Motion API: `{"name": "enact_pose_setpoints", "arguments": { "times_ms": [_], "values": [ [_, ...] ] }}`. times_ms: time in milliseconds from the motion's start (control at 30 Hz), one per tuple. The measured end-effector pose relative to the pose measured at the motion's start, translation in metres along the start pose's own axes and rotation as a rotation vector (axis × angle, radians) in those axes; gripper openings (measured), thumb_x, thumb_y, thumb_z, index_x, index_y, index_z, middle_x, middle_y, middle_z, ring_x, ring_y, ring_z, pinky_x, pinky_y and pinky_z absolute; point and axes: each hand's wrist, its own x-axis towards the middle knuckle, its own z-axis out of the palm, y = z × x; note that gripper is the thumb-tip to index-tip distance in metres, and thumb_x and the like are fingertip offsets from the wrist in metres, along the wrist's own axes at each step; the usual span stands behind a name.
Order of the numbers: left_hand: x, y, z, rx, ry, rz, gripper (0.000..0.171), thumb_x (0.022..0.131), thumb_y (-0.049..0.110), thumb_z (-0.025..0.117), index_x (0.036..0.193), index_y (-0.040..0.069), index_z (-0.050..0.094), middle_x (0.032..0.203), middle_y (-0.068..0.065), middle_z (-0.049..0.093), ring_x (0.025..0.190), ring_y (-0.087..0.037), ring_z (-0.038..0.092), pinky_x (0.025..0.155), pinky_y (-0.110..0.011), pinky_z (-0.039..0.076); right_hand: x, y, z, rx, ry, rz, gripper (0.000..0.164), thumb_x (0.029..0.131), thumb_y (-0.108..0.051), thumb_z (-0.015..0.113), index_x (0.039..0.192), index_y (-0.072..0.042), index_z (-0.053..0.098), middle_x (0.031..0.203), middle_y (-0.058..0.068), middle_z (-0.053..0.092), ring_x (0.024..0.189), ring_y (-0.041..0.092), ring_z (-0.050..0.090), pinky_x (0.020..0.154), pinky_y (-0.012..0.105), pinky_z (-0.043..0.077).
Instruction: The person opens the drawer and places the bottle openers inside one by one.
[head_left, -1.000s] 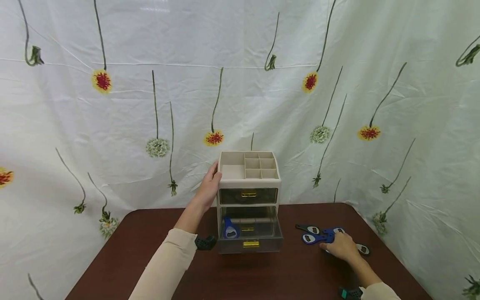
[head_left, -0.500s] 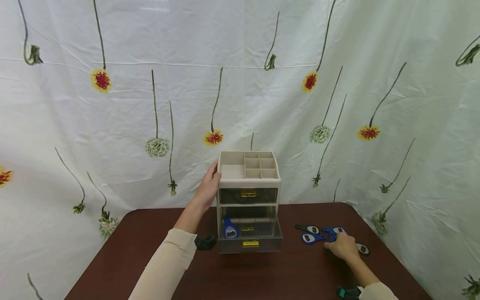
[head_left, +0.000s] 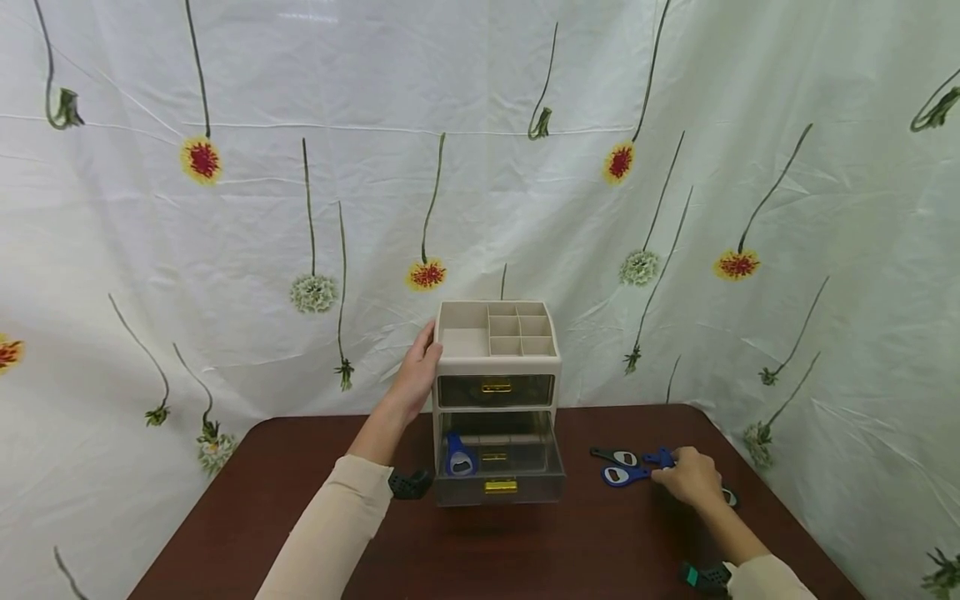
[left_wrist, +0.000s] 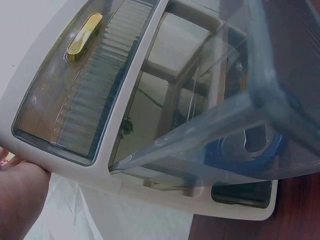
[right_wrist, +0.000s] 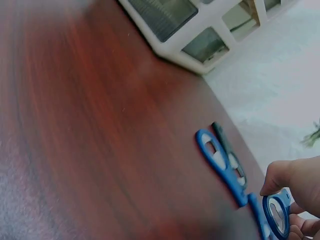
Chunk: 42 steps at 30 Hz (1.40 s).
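Observation:
On the table stands a cream desktop organizer (head_left: 498, 365) with its smoky clear middle drawer (head_left: 532, 490) pulled out. Inside that drawer lies a blue bottle opener (head_left: 460, 462). My left hand (head_left: 415, 380) rests against the organizer's left side near the top; its fingers are partly hidden in both views. At the right, my right hand (head_left: 690, 477) pinches another blue bottle opener (right_wrist: 276, 216) between thumb and fingers. Beside it on the table are a blue bottle opener (right_wrist: 219, 161), a black bottle opener (right_wrist: 232, 159) and a partly covered blue one (head_left: 657, 457).
A further dark-rimmed bottle opener (head_left: 731, 497) shows partly behind the right hand. The dark red-brown table (head_left: 300, 500) reaches back to a white flower-print cloth (head_left: 480, 192). The pulled-out drawer juts toward the front.
My right hand has shifted slightly right and up among the bottle openers and now pinches a blue one. The left hand, organizer and drawer stay as they were.

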Motion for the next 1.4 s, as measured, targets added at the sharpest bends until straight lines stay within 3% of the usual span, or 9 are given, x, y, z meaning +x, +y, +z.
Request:
{"name": "enact_pose_setpoints", "arguments": {
  "times_ms": [367, 567, 667, 800, 967, 1067, 1200, 1400],
  "values": [
    [-0.003, 0.0, 0.002, -0.005, 0.009, 0.013, 0.059, 0.114, 0.017, 0.033, 0.168, 0.012, 0.01, 0.171, -0.012, 0.012, 0.154, -0.03, 0.015, 0.122, -0.049, 0.016, 0.006, -0.037, -0.012, 0.027, 0.004, -0.107, 0.053, 0.084, -0.017, 0.079, 0.122, 0.018, 0.064, 0.101, 0.023, 0.071, 0.085, 0.033, 0.068, 0.07, 0.051, 0.056],
    [-0.003, 0.0, 0.002, -0.007, 0.017, 0.008, 0.058, 0.114, 0.017, 0.032, 0.168, 0.012, 0.01, 0.171, -0.012, 0.012, 0.154, -0.029, 0.014, 0.122, -0.047, 0.016, 0.007, -0.057, -0.018, 0.048, -0.022, -0.176, 0.044, 0.082, -0.015, 0.077, 0.116, 0.011, 0.069, 0.09, 0.009, 0.07, 0.072, 0.022, 0.06, 0.056, 0.037, 0.046],
    [-0.003, 0.0, 0.002, -0.006, 0.023, 0.003, 0.059, 0.114, 0.016, 0.032, 0.168, 0.012, 0.009, 0.171, -0.012, 0.012, 0.154, -0.028, 0.014, 0.122, -0.046, 0.016, 0.007, -0.069, -0.023, 0.056, -0.029, -0.211, 0.044, 0.083, -0.015, 0.076, 0.118, 0.01, 0.07, 0.095, 0.013, 0.071, 0.072, 0.022, 0.059, 0.056, 0.036, 0.044],
    [-0.002, 0.0, 0.002, -0.009, 0.023, 0.009, 0.059, 0.114, 0.016, 0.032, 0.167, 0.011, 0.009, 0.171, -0.012, 0.012, 0.154, -0.029, 0.015, 0.122, -0.047, 0.016, 0.004, -0.086, -0.03, 0.047, -0.021, -0.254, 0.049, 0.084, -0.016, 0.076, 0.124, 0.011, 0.068, 0.111, 0.019, 0.072, 0.083, 0.025, 0.065, 0.064, 0.04, 0.051],
    [-0.003, 0.002, 0.002, 0.001, 0.021, 0.003, 0.059, 0.114, 0.018, 0.033, 0.168, 0.012, 0.009, 0.171, -0.011, 0.011, 0.154, -0.028, 0.014, 0.122, -0.047, 0.016, -0.002, -0.11, -0.033, 0.119, -0.051, -0.266, 0.048, 0.082, -0.013, 0.075, 0.124, 0.008, 0.069, 0.107, 0.018, 0.074, 0.07, 0.02, 0.064, 0.059, 0.037, 0.051],
    [-0.004, 0.003, 0.002, 0.004, 0.022, -0.004, 0.059, 0.114, 0.018, 0.033, 0.168, 0.013, 0.009, 0.171, -0.011, 0.011, 0.154, -0.029, 0.014, 0.122, -0.048, 0.016, -0.006, -0.125, -0.033, 0.148, -0.066, -0.296, 0.048, 0.08, -0.011, 0.075, 0.124, 0.008, 0.07, 0.108, 0.02, 0.073, 0.071, 0.019, 0.066, 0.058, 0.034, 0.05],
    [-0.004, 0.004, 0.002, -0.005, 0.022, -0.005, 0.059, 0.114, 0.018, 0.033, 0.168, 0.013, 0.009, 0.171, -0.011, 0.011, 0.154, -0.029, 0.014, 0.122, -0.047, 0.016, -0.01, -0.141, -0.032, 0.146, -0.07, -0.338, 0.049, 0.079, -0.011, 0.076, 0.125, 0.007, 0.07, 0.11, 0.02, 0.073, 0.086, 0.024, 0.069, 0.061, 0.033, 0.047],
    [-0.002, 0.001, 0.002, -0.012, 0.025, -0.009, 0.059, 0.114, 0.016, 0.033, 0.168, 0.013, 0.009, 0.171, -0.011, 0.011, 0.154, -0.028, 0.014, 0.122, -0.046, 0.015, -0.016, -0.161, -0.031, 0.159, -0.087, -0.384, 0.048, 0.079, -0.012, 0.077, 0.123, 0.004, 0.072, 0.106, 0.014, 0.073, 0.074, 0.016, 0.065, 0.058, 0.032, 0.044]
  ]
}}
